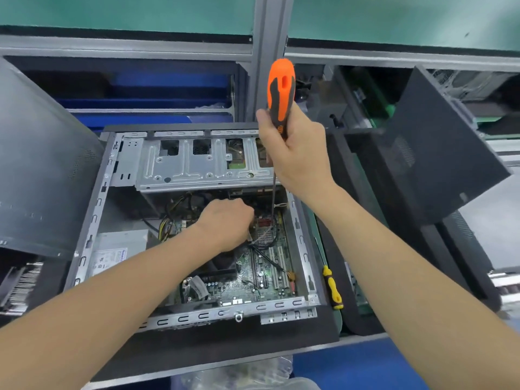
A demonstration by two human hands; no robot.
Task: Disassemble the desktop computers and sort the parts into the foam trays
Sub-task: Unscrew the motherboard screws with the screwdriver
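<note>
An open desktop case (92, 215) lies flat in the middle of the bench, showing its green motherboard (253, 280), a silver drive cage (194, 164) at the far side and a grey power supply (118, 249) at the left. My right hand (298, 153) grips an orange and black screwdriver (281, 91) upright, its long shaft reaching down to the motherboard near a red part. My left hand (225, 223) is inside the case with curled fingers by the shaft's tip; what they hold is hidden.
A yellow and black screwdriver (333, 288) lies right of the case. A dark side panel (439, 147) leans at the right, and a grey panel (42, 164) stands at the left. The case rests on black foam (213, 350). Other computer units stand behind.
</note>
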